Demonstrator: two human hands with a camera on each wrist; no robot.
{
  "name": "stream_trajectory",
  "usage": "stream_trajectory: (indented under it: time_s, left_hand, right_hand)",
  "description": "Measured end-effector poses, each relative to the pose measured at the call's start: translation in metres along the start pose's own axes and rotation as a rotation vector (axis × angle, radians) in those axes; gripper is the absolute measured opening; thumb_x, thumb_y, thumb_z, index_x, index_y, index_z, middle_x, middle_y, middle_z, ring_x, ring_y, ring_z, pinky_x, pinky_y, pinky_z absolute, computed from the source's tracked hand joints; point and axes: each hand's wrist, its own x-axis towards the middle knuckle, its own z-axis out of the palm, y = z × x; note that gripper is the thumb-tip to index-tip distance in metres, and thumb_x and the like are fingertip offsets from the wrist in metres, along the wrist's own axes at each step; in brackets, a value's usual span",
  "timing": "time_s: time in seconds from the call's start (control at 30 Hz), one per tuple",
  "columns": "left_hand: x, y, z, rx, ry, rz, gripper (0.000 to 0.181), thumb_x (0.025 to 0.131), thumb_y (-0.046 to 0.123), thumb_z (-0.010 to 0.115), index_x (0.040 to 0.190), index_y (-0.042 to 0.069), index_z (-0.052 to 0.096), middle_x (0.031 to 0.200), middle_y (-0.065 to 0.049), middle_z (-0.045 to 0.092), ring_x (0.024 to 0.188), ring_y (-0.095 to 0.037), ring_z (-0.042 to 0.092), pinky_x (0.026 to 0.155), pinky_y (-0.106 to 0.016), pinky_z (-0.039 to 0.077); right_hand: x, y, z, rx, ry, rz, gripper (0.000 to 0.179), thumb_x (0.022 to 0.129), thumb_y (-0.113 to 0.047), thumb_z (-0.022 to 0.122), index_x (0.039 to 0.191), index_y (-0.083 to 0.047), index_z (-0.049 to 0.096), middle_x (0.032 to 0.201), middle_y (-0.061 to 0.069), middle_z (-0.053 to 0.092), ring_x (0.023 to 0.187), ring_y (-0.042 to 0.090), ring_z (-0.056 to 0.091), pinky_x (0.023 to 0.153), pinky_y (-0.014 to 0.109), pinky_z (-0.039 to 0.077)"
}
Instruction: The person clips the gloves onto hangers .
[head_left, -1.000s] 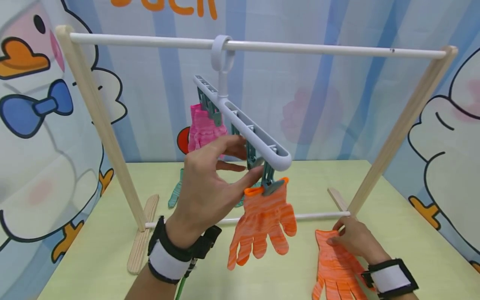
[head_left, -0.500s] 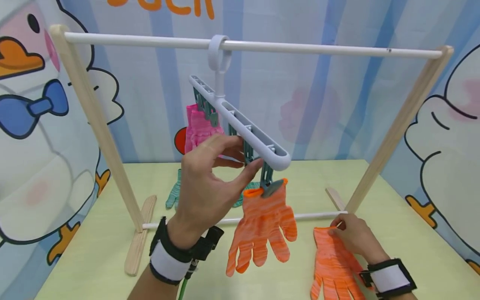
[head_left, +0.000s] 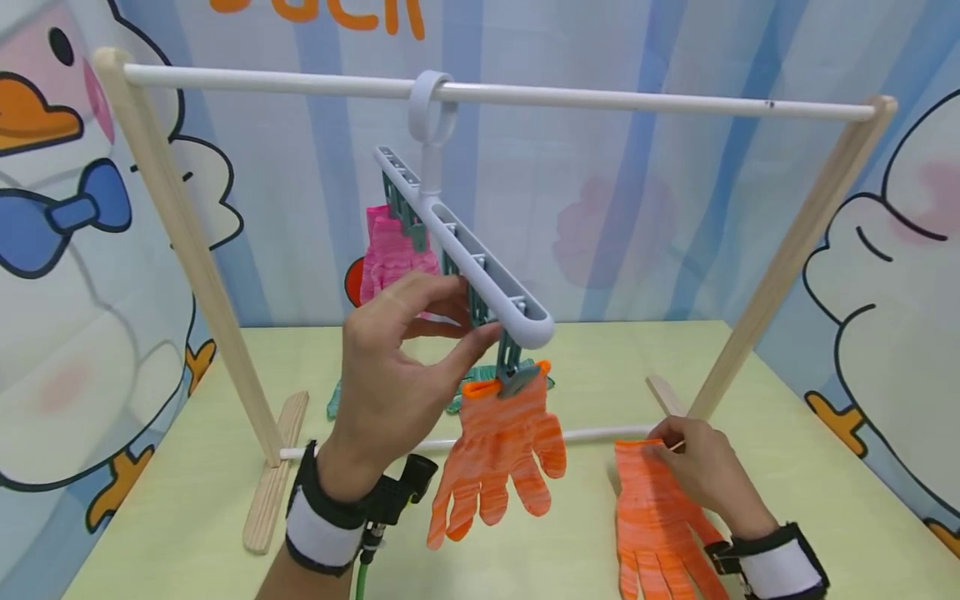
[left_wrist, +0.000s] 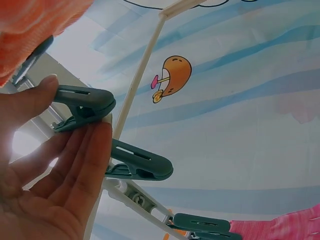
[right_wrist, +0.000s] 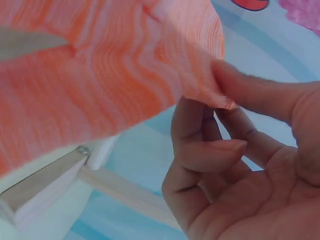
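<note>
Thumb and fingers of the left hand (head_left: pixel 397 367) pinch the ends of a dark green plastic clothes clip (left_wrist: pixel 85 95), one of a row under a long, pale grey-blue plastic hanger (head_left: pixel 430 200). The hanger's round hook goes about the white top rod (head_left: pixel 570 97) of a rack with light wooden posts (head_left: pixel 183 242), and its near end points towards the bench's front edge. From a grey-green clip (head_left: pixel 517 379) at that near end, just beside the left hand, hangs an orange-and-white streaked knitted glove (head_left: pixel 501 450), cuff up and fingers down. Further back, a bright pink knitted glove (head_left: pixel 393 254) hangs towards the hanger's far end.

Over by the bench's front right corner, the right hand (head_left: pixel 705 467) grasps a second orange streaked glove (head_left: pixel 652 525) by its cuff, thumb against fingertip. That cuff is raised, close to the rack's white lower rod (head_left: pixel 607 433); the glove's fingers point to the front edge, and I can't tell how much of it touches the pale yellow-green bench (head_left: pixel 562 550). Teal knitted fabric (head_left: pixel 480 373) lies nearer the bench's back edge, partly hidden behind the left hand and the hanging orange glove. Each wrist wears a black-and-white strap (head_left: pixel 324 527).
</note>
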Motion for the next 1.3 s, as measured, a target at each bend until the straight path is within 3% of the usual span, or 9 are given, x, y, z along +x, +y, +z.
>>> stream_trajectory:
  time_s: [0.2, 0.5, 0.77, 1.07, 1.3]
  left_hand:
    - [-0.003, -0.004, -0.001, 0.003, 0.01, 0.003, 0.032, 0.081, 0.002, 0.084, 0.111, -0.003, 0.072, 0.101, -0.013, 0.075, 0.089, -0.018, 0.075, 0.081, -0.026, 0.063]
    - [-0.004, -0.007, -0.003, 0.0, 0.019, 0.013, 0.03, 0.083, 0.0, 0.082, 0.111, -0.003, 0.071, 0.102, -0.014, 0.075, 0.09, -0.018, 0.075, 0.082, -0.033, 0.064]
    - [-0.004, -0.006, -0.004, -0.021, 0.014, 0.006, 0.028, 0.082, -0.002, 0.082, 0.108, -0.004, 0.072, 0.1, -0.015, 0.076, 0.088, -0.02, 0.075, 0.081, -0.029, 0.063]
    - [-0.002, -0.009, -0.004, -0.028, 0.019, 0.012, 0.022, 0.084, -0.002, 0.08, 0.104, -0.005, 0.072, 0.098, -0.015, 0.075, 0.088, -0.02, 0.075, 0.081, -0.028, 0.063]
    - [-0.002, -0.009, -0.005, -0.03, 0.028, 0.018, 0.021, 0.084, -0.003, 0.079, 0.104, -0.005, 0.072, 0.098, -0.017, 0.075, 0.088, -0.02, 0.075, 0.081, -0.029, 0.063]
  right_hand:
    - [-0.003, -0.014, -0.005, 0.023, 0.031, -0.075, 0.016, 0.1, -0.023, 0.066, 0.106, -0.009, 0.072, 0.095, 0.003, 0.072, 0.081, 0.015, 0.063, 0.066, 0.031, 0.051]
    - [-0.005, -0.042, -0.01, 0.037, 0.152, -0.234, 0.01, 0.099, -0.022, 0.068, 0.103, -0.015, 0.073, 0.089, -0.003, 0.072, 0.078, 0.011, 0.061, 0.065, 0.024, 0.051]
    - [-0.003, -0.066, -0.005, 0.048, 0.245, -0.355, 0.005, 0.098, -0.024, 0.07, 0.099, -0.02, 0.072, 0.084, -0.006, 0.067, 0.073, 0.007, 0.056, 0.059, 0.023, 0.048]
    - [0.004, -0.096, -0.001, 0.197, 0.317, -0.552, 0.008, 0.095, -0.018, 0.073, 0.1, -0.025, 0.073, 0.085, -0.011, 0.066, 0.07, 0.005, 0.054, 0.054, 0.022, 0.044]
    - [0.006, -0.12, 0.003, 0.291, 0.293, -0.618, 0.013, 0.093, -0.016, 0.074, 0.102, -0.025, 0.076, 0.09, -0.009, 0.072, 0.067, 0.007, 0.051, 0.053, 0.022, 0.041]
